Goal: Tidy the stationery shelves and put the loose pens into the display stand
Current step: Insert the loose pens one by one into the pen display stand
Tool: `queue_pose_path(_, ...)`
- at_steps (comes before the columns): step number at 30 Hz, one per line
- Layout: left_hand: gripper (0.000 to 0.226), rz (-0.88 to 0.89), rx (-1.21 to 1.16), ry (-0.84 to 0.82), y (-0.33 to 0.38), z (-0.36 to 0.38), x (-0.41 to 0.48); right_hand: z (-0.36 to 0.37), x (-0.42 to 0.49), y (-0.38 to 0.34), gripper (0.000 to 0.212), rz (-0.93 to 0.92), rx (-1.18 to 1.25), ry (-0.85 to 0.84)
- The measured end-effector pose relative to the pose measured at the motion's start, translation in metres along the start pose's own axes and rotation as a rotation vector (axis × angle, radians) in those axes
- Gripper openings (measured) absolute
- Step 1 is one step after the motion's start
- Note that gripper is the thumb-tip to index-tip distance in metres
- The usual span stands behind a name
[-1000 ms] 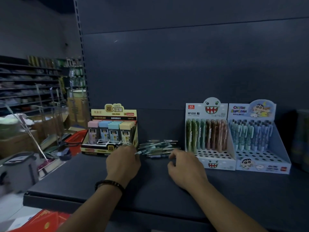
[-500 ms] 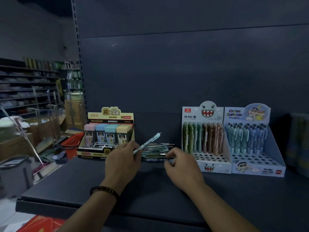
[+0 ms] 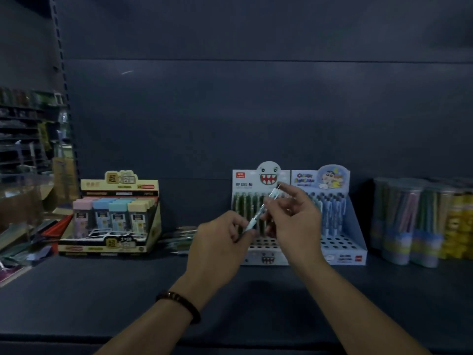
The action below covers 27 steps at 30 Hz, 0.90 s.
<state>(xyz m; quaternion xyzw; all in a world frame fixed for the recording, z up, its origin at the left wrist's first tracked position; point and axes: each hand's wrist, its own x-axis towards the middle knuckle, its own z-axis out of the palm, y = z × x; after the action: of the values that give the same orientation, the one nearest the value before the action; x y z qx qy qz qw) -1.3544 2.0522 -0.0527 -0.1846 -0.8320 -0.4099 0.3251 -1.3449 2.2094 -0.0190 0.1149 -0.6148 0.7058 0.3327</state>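
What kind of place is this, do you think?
Most likely a stationery shop. A monster-face pen stand, a cartoon pen stand and a display box of pastel-capped cases stand on a dark shelf. Clear tubs of what look like pencils stand at the right, and more stocked shelves show far left.

Both hands hold one pale pen (image 3: 264, 207) tilted in front of the monster-face display stand (image 3: 245, 184): the left hand (image 3: 217, 243) pinches its lower end, the right hand (image 3: 297, 224) pinches it higher up. More loose pens (image 3: 179, 238) lie on the dark shelf (image 3: 122, 290) between that stand and a yellow box of lead cases (image 3: 112, 226). A blue cartoon stand (image 3: 356, 228) sits just beside the first, with clear tubes (image 3: 409, 221) further right
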Motion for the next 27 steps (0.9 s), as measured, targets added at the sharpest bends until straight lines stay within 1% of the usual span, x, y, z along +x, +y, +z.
queue_pose_path(3,0.018,0.034,-0.077,-0.057,0.022,0.028,0.008,-0.035,0.018,-0.001,0.037,-0.113,-0.165,0.037)
queue_pose_path(5,0.016,0.051,-0.091,-0.093,0.033,0.045,0.013,-0.058,0.031,0.001,0.037,-0.151,-0.233,0.021)
queue_pose_path(8,0.015,0.106,-0.080,-0.136,0.044,0.068,0.021,-0.087,0.050,0.007,0.035,-0.172,-0.257,0.002)
queue_pose_path(12,0.015,0.197,0.007,-0.154,0.042,0.092,0.030,-0.113,0.076,0.020,0.034,-0.203,-0.261,-0.005)
queue_pose_path(15,0.010,0.313,0.117,-0.148,0.031,0.104,0.027,-0.122,0.089,0.034,0.034,-0.235,-0.285,-0.020)
queue_pose_path(16,0.012,0.336,0.132,-0.145,0.027,0.107,0.023,-0.124,0.090,0.038,0.035,-0.255,-0.289,-0.018)
queue_pose_path(18,0.018,0.332,0.123,-0.165,0.020,0.110,0.017,-0.128,0.091,0.045,0.036,-0.295,-0.284,0.006)
queue_pose_path(20,0.019,0.367,0.123,-0.194,0.014,0.110,0.014,-0.131,0.091,0.049,0.036,-0.347,-0.320,0.023)
queue_pose_path(23,0.013,0.395,0.172,-0.237,0.009,0.106,0.018,-0.133,0.092,0.050,0.036,-0.414,-0.414,0.004)
queue_pose_path(27,0.017,0.419,0.252,-0.263,0.010,0.108,0.017,-0.130,0.087,0.057,0.037,-0.446,-0.486,-0.046)
